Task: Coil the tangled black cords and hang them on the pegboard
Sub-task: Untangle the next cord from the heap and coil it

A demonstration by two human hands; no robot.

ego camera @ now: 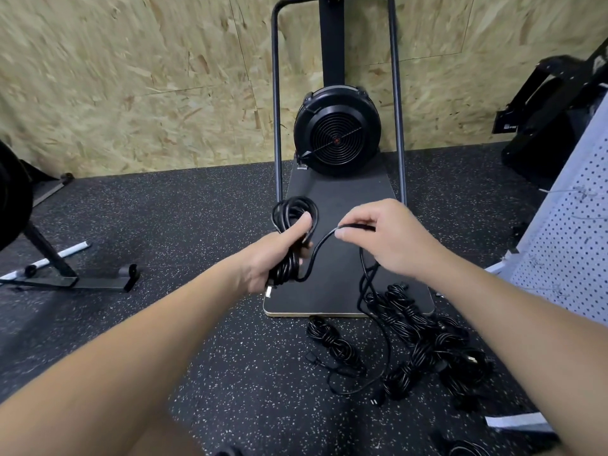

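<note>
Your left hand [279, 255] is wrapped around a coiled black cord [294, 225], fingers curled through the loops, thumb lying up along the outside. The coil's top loop stands above your fist and the lower end bunches under it. Your right hand [383, 238] pinches the free run of that same cord [320, 246] between thumb and fingertips, just right of the coil. The run curves down from the pinch and back up into the bottom of the coil. The two hands are near each other but not touching.

Below your right hand another length of cord drops to the floor and joins a tangled pile of black cords [424, 343] lying partly on the near right corner of a black base board [345, 205], mostly on the speckled rubber floor [164, 225]. A smaller bundled cord [332, 343] lies just left of the pile, off the board's near edge, with a plug end [311, 358] beside it.

The board belongs to a black fan machine [337, 136] with an upright tube frame [276, 103], standing against an OSB wall [131, 77]. The white pegboard [566, 241] leans at the right edge, thin wire hooks on it. Far left, a black stand foot [65, 274] with a white bar [62, 255] across it. Black equipment [552, 110] sits at upper right, details unclear.
</note>
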